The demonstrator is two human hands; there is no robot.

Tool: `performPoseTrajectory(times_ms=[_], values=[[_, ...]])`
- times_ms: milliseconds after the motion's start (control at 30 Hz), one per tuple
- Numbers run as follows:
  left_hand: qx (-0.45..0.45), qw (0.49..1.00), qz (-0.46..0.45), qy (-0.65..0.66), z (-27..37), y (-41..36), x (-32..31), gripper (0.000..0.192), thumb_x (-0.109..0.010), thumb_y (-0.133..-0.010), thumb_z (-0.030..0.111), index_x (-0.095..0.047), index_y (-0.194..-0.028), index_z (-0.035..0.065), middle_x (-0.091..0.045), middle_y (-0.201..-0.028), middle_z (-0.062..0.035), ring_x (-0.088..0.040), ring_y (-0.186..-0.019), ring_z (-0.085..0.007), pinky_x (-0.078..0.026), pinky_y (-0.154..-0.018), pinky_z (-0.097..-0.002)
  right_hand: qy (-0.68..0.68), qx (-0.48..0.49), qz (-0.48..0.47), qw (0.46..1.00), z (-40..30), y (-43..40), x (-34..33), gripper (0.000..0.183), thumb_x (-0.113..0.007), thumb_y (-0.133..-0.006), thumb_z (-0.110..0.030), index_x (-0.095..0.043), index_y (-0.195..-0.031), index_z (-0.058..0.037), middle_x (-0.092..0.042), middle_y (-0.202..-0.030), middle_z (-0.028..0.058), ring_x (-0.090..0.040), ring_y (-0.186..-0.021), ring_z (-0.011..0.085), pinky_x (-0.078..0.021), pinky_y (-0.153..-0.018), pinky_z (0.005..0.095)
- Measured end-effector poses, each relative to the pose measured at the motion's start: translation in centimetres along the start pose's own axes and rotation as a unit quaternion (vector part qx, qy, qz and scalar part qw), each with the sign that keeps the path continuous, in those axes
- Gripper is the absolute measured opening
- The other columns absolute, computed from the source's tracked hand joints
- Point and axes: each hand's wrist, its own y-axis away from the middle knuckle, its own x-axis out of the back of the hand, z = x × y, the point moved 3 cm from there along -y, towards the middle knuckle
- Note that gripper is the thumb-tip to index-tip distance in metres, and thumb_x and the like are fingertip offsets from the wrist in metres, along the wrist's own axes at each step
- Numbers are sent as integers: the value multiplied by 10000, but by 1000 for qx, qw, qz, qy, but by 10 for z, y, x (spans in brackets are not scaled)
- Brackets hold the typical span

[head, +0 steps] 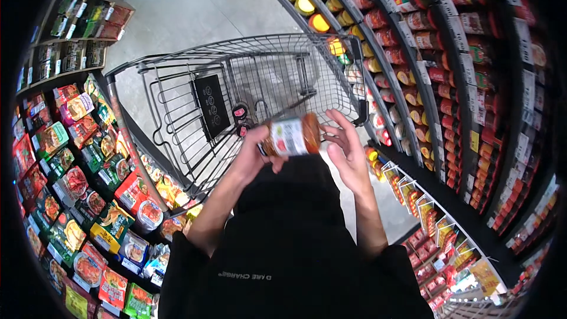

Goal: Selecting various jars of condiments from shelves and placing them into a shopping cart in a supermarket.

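In the head view my left hand (255, 150) is closed around the lid end of a glass jar (290, 136) with reddish-brown contents and a white label that bears writing. The jar lies on its side in front of my torso. My right hand (347, 155) is beside the jar's base with its fingers spread; whether a fingertip touches the glass, I cannot tell. Just beyond the hands stands a wire shopping cart (270, 60). Two dark jars or bottles with pink-red tops (239, 112) show near its middle, beside my left hand.
Shelves of jars with price strips (465, 62) rise along the right. Packaged foods (75, 181) fill a display at the left, with a wooden rack (71, 60) behind it. A hanging wire rack (418, 199) of packets stands at the lower right. The cart handle (133, 150) is at the left.
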Motion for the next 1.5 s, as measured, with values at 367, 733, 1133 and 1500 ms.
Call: performPoseTrajectory(times_ms=[367,733,1133,1500], values=[[-47,988,-43,-139,23,54,-43,480,-469,-1012,446,-605,-1096,-7,-639,-785,-65,-588,-558,-119,-440,-454,-240,-90,38,-148,984,-56,49,-17,810,-708,-936,-393,-317,-1534,-13,-524,-1390,160,-527,-1276,240,-395,-1090,381],[-280,918,-56,-275,44,77,-60,531,-532,-1034,410,-471,-1406,36,-627,-953,-29,-580,-735,-50,-446,-594,-191,3,0,-181,983,-72,46,-14,755,-834,-799,-126,-437,-1432,-23,-572,-1316,104,-549,-1224,171,-433,-1051,342],[-357,886,55,-292,40,57,-131,740,-741,-832,173,-397,-1451,-43,-535,-1323,-147,-547,-1214,-206,-441,-1051,-346,34,49,-138,989,-98,44,35,722,-845,-803,-278,-491,-1335,59,-657,-1094,143,-630,-1014,167,-514,-883,314],[-304,890,-5,-339,20,29,-175,922,-866,-771,384,-382,-1456,2,-542,-1309,-108,-558,-1170,-194,-459,-1006,-348,27,171,-15,985,-109,59,66,945,-757,-836,-389,-253,-1520,26,-586,-1297,306,-633,-1142,428,-502,-972,448]])
